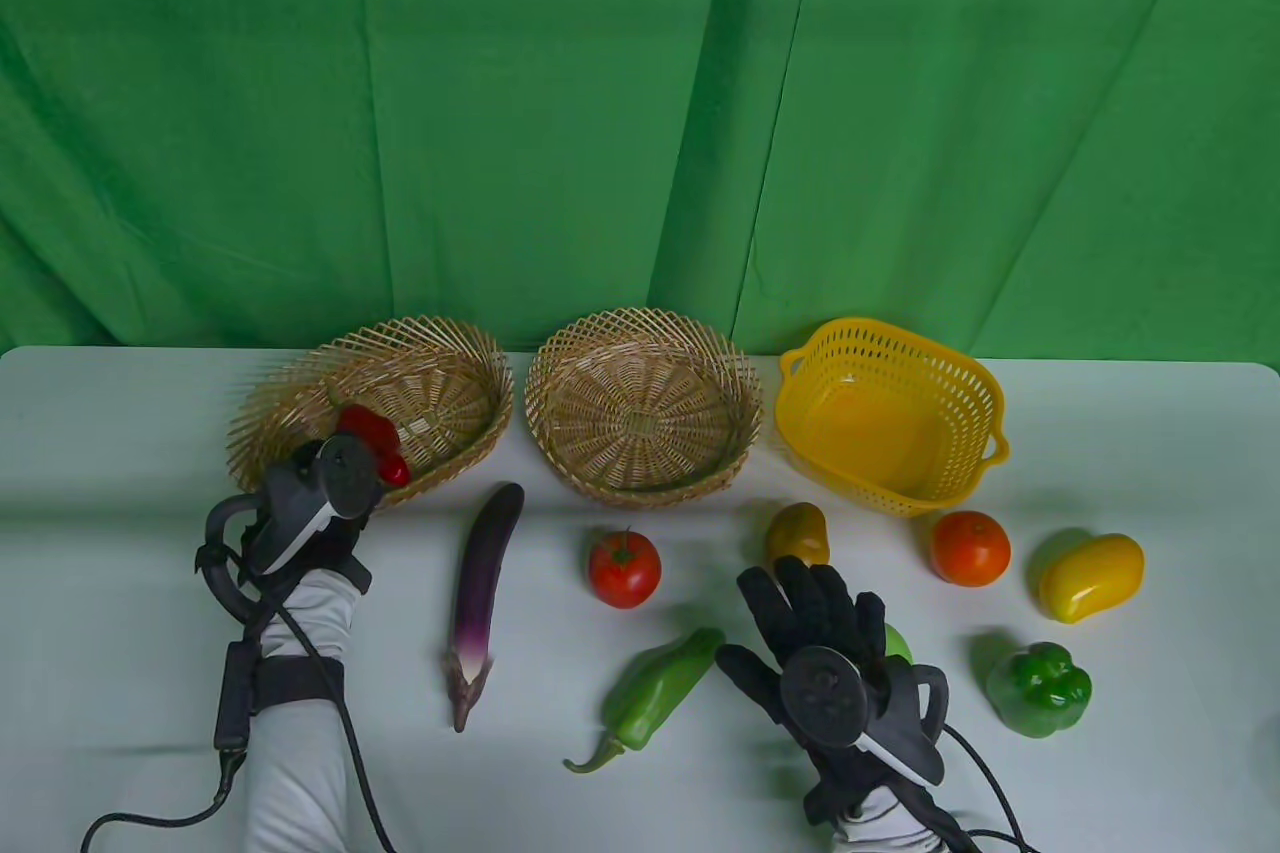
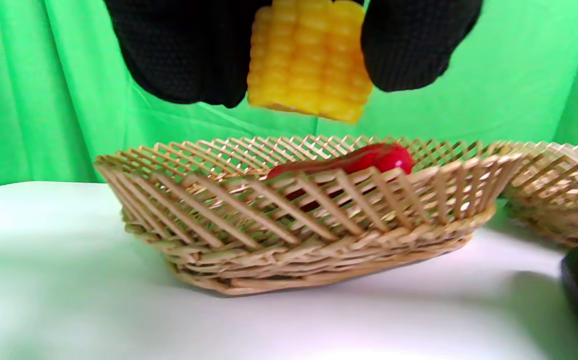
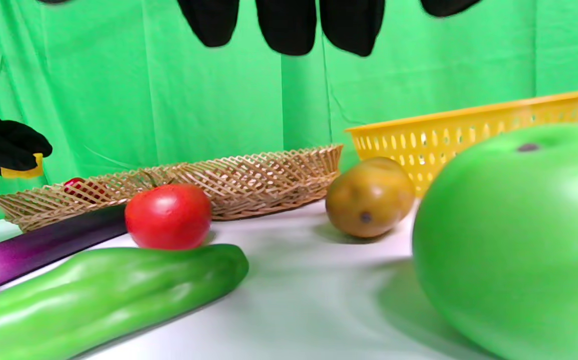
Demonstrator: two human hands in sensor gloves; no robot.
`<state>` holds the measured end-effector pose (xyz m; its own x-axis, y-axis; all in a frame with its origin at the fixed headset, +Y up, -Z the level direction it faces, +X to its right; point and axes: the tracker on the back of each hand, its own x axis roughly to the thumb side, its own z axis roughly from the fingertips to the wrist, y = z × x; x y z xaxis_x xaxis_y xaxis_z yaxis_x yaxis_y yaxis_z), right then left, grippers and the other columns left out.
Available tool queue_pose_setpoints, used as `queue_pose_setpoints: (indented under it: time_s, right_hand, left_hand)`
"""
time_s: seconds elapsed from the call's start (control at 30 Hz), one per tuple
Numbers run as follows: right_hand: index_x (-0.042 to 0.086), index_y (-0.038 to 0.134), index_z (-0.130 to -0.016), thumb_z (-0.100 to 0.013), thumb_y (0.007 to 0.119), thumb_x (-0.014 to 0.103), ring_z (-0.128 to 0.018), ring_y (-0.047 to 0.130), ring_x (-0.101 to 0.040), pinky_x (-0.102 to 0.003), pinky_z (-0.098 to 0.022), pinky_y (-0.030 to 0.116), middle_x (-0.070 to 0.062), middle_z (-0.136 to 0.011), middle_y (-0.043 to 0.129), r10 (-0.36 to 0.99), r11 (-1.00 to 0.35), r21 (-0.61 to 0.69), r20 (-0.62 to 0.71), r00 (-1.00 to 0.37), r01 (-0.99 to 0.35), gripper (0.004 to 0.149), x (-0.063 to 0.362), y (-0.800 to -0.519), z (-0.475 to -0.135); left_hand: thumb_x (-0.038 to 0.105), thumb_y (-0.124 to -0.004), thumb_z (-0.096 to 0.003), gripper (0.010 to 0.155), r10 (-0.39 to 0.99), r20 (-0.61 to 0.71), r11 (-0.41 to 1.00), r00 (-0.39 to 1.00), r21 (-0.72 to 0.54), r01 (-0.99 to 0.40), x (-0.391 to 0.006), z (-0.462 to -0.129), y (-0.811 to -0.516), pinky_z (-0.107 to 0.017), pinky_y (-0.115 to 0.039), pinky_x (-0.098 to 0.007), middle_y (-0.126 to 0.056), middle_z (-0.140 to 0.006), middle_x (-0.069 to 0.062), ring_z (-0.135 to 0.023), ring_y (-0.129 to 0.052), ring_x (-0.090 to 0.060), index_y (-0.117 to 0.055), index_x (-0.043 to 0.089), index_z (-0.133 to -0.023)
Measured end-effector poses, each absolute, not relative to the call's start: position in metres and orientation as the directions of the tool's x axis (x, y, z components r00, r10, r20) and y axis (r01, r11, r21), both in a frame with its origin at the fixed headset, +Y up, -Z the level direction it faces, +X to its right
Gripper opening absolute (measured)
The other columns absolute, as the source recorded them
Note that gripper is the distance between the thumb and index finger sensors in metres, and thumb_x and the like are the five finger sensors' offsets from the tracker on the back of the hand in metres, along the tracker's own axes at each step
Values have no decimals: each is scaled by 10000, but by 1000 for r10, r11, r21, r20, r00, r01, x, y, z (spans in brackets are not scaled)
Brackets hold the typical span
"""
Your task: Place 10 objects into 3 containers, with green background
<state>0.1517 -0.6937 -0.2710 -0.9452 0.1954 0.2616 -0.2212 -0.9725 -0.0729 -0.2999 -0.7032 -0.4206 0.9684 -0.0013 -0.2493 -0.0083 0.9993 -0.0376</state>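
left hand (image 1: 310,503) grips corn (image 2: 309,57) over left wicker basket (image 2: 289,225) w/ red pepper (image 2: 369,159); right hand (image 1: 830,653) fingers spread.

Woven wicker baskets (image 1: 640,408), matt; yellow plastic basket (image 1: 890,413) (perforated); glossy green apple (image 3: 514,240); green cloth backdrop (image 1: 600,93).
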Motion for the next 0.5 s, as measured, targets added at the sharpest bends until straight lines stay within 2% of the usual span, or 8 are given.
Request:
queue_pose_setpoints:
  time_s: [0.17,0.5]
  right_hand:
    - [285,428,-1172,-537,503,688,-1119,439,-498,-764,-762,338,-156,-1262,434,193,-974,-69,251,-948,-217,755,153,-694,-272]
    - [286,427,-1172,-538,503,688,-1118,442,-498,-764,-761,337,-157,-1261,435,188,-977,-56,249,-950,-208,754,153,-696,-274]
  left_hand:
    - [509,-757,-517,677,20,-311,996,950,-77,-46,-305,-430,-709,-631,-778,-445,-723,-1094,-112,-894,-831,-331,-538,285,-1117]
    - [505,-750,-523,684,-29,-299,997,954,-78,6,-303,-431,-710,-636,-773,-452,-690,-1122,-122,-933,-809,-343,-527,279,-1129]
